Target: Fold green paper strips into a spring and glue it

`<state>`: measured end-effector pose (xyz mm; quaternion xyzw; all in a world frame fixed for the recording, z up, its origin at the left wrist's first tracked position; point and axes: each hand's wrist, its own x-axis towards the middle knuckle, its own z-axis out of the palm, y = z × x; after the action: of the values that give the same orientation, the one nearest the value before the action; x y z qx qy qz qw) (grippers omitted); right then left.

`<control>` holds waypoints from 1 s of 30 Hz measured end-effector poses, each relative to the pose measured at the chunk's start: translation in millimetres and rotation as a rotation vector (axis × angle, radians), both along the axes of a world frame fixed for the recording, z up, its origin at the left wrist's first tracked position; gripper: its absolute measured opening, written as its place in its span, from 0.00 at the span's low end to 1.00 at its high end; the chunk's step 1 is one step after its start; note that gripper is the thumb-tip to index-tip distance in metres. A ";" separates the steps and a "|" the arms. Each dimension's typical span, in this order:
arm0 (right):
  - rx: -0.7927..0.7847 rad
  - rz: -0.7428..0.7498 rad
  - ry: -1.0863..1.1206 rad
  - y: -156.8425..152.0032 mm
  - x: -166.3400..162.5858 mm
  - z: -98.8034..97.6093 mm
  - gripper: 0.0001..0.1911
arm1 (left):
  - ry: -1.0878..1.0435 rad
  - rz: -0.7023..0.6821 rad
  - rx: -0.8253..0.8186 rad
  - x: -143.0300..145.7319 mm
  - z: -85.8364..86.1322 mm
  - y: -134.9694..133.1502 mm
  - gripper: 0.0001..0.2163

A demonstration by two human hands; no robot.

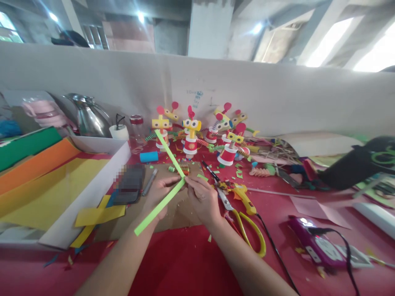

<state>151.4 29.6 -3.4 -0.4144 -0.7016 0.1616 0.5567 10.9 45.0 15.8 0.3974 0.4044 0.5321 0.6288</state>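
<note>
Green paper (pixel 165 204) meets at a corner between left hand (pixel 158 194) and right hand (pixel 205 200), both pinching there, fingertips together. One length points forward-left, the other back-left across the left hand, the nearer. One strip or two: cannot tell.

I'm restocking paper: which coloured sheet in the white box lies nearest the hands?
The yellow sheet: it reaches closest to the left hand; the orange sheet and green sheet lie farther.
</note>
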 end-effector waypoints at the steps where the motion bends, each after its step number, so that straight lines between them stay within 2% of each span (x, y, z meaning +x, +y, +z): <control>1: 0.007 -0.017 -0.018 -0.6 -0.3 -1.0 0.19 | -0.018 -0.006 0.008 1.4 1.1 -0.9 0.15; 5: 0.026 -0.077 -0.076 -4.1 -3.1 -4.6 0.23 | -0.017 -0.022 0.073 6.0 0.9 -4.5 0.17; 9: 0.015 -0.034 -0.054 -6.3 -7.1 -3.3 0.23 | -0.023 0.134 -0.003 8.4 -4.1 -3.9 0.12; 11: -0.067 0.005 0.049 -5.7 -7.5 0.1 0.19 | -0.039 0.194 -0.053 9.2 -4.7 -2.7 0.12; 14: -0.313 0.067 0.328 -3.0 -6.1 7.3 0.12 | -0.044 0.226 -0.074 10.6 -2.9 -2.0 0.11; 16: -0.455 0.144 0.494 -0.8 -5.0 11.8 0.10 | -0.023 0.229 -0.081 11.3 -2.2 -2.5 0.11; 19: -0.548 0.226 0.597 1.6 -4.0 16.0 0.12 | 0.066 0.204 -0.107 10.6 -4.5 -3.6 0.11; 25: -0.581 0.215 0.604 3.4 -2.3 17.6 0.13 | 0.190 0.158 -0.048 7.4 -9.9 -5.2 0.12; 30: -0.624 0.223 0.669 3.7 -0.5 16.1 0.13 | 0.040 0.142 -0.099 10.4 -1.5 -6.7 0.10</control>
<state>150.9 33.3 12.7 -0.4091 -0.4419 0.5483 0.5803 21.3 38.3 14.4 0.3468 0.4697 0.5467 0.6001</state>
